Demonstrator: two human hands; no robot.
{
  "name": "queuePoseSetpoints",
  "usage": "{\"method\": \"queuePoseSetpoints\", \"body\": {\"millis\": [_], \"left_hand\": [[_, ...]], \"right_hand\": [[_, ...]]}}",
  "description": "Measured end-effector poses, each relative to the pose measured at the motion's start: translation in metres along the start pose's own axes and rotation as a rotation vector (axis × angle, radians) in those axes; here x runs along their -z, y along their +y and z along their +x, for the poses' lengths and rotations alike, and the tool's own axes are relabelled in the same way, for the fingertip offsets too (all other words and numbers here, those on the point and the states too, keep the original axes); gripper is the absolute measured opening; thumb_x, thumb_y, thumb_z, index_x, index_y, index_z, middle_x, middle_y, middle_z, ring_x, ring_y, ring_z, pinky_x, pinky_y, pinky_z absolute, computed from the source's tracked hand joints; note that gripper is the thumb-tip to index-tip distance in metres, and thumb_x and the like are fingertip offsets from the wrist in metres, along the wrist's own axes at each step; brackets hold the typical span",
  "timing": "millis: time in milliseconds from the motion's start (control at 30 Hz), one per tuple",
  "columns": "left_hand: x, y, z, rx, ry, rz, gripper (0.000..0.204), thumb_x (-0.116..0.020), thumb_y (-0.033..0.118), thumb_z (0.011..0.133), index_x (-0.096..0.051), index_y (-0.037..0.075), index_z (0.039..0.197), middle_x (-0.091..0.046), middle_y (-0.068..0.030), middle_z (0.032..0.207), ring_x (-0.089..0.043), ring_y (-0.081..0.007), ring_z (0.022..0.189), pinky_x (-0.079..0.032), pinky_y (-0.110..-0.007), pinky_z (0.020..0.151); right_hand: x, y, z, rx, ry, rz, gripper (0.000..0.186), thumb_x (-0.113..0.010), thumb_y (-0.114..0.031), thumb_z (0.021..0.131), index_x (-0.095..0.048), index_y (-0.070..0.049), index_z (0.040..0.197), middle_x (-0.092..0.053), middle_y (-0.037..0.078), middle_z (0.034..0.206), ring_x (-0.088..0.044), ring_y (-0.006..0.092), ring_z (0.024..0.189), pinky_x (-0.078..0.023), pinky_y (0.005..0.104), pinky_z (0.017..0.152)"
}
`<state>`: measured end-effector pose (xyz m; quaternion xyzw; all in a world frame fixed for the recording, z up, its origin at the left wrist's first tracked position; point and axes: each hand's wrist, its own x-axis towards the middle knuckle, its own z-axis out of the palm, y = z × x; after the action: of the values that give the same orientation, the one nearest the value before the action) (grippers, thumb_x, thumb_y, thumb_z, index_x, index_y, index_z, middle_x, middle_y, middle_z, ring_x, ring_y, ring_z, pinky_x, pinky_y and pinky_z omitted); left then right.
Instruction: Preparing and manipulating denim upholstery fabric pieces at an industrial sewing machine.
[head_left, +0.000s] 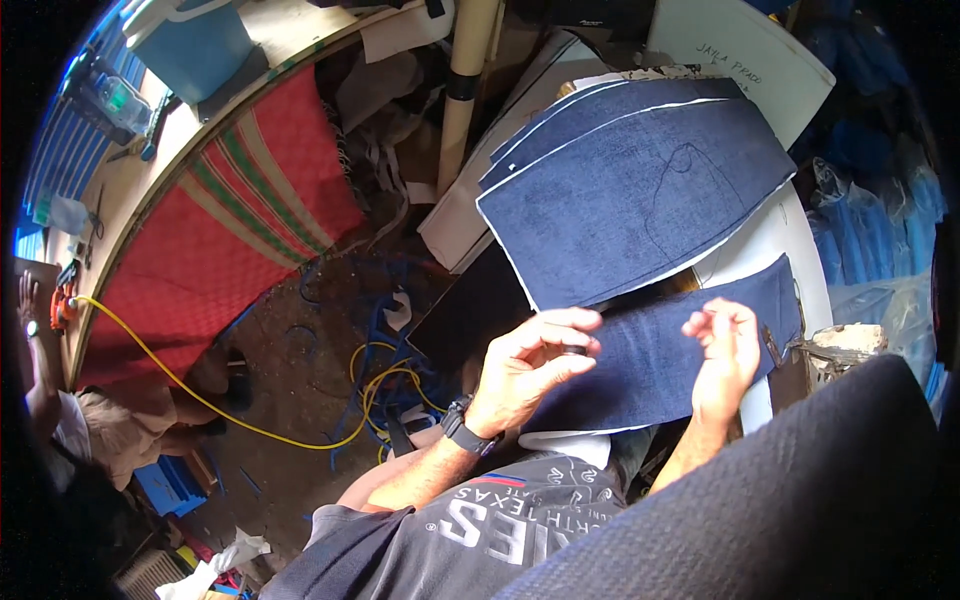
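Note:
My left hand (527, 365), with a dark watch at its wrist, is closed. A small dark piece (574, 349) sits between its thumb and fingers; its kind is unclear. My right hand (728, 355) is raised a short way to the right with its fingers curled together. What it pinches, if anything, is too small to make out. Both hands hover over a dark blue denim piece (645, 365) close to my lap. Beyond it lies a stack of dark blue denim panels (610, 210) with pale edges, and a thin dark thread-like line loops across the top panel.
White boards (740, 55) lie under and behind the panels. A dark padded shape (800, 480) fills the lower right. Blue plastic-wrapped goods (870, 240) stand at right. A yellow cord (250, 433) crosses the littered floor. Another person (110, 425) is at far left beside a curved table (125, 185).

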<state>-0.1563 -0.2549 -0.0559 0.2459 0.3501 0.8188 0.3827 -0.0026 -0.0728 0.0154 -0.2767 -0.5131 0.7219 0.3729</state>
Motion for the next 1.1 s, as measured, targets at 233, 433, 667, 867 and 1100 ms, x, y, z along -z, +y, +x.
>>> {"method": "queuePoseSetpoints", "body": {"millis": [233,433,667,867,1100], "left_hand": [[-0.003,-0.003,0.001,0.045,0.123,-0.044,0.04,-0.077,-0.01,0.078,-0.055,0.001,0.109,-0.063,-0.0096,0.1,-0.065,-0.0144,0.09,-0.057,-0.029,0.082],[0.0,-0.008,-0.001,0.083,0.187,-0.138,0.045,-0.08,-0.011,0.073,-0.054,0.003,0.106,-0.063,-0.0088,0.099,-0.064,-0.013,0.089,-0.056,-0.028,0.082],[-0.002,-0.006,0.0,0.089,0.152,0.14,0.048,-0.082,-0.004,0.075,-0.051,0.004,0.111,-0.063,-0.0049,0.091,-0.063,-0.0108,0.086,-0.055,-0.027,0.08],[0.003,-0.006,0.0,0.227,0.033,0.245,0.049,-0.081,-0.003,0.078,-0.048,0.005,0.113,-0.063,-0.0034,0.088,-0.063,-0.0093,0.085,-0.054,-0.025,0.079],[0.0,-0.008,-0.001,0.251,0.084,0.085,0.051,-0.08,-0.003,0.079,-0.048,0.004,0.117,-0.063,-0.0031,0.088,-0.062,-0.0084,0.084,-0.053,-0.024,0.079]], "right_hand": [[-0.046,-0.005,-0.011,0.727,-0.195,-1.066,0.022,-0.062,0.009,0.083,-0.064,0.003,0.104,-0.067,0.015,0.103,-0.065,0.024,0.086,-0.051,0.0322,0.077],[-0.068,0.006,-0.014,0.369,-0.451,-0.874,0.016,-0.063,0.006,0.082,-0.067,0.003,0.098,-0.067,0.013,0.093,-0.064,0.0212,0.081,-0.051,0.0312,0.074],[-0.072,0.015,-0.012,0.148,-0.544,-0.807,0.011,-0.063,0.0,0.086,-0.066,0.004,0.095,-0.064,0.011,0.088,-0.062,0.0173,0.079,-0.05,0.0286,0.07],[-0.049,0.025,-0.006,0.028,-0.374,-0.719,0.007,-0.064,-0.002,0.087,-0.062,0.003,0.091,-0.062,0.009,0.087,-0.061,0.0145,0.079,-0.048,0.0262,0.067],[-0.063,0.025,-0.011,0.083,-0.411,-0.627,0.007,-0.06,-0.002,0.091,-0.056,0.002,0.087,-0.055,0.007,0.08,-0.054,0.0138,0.07,-0.045,0.0269,0.064]]}}
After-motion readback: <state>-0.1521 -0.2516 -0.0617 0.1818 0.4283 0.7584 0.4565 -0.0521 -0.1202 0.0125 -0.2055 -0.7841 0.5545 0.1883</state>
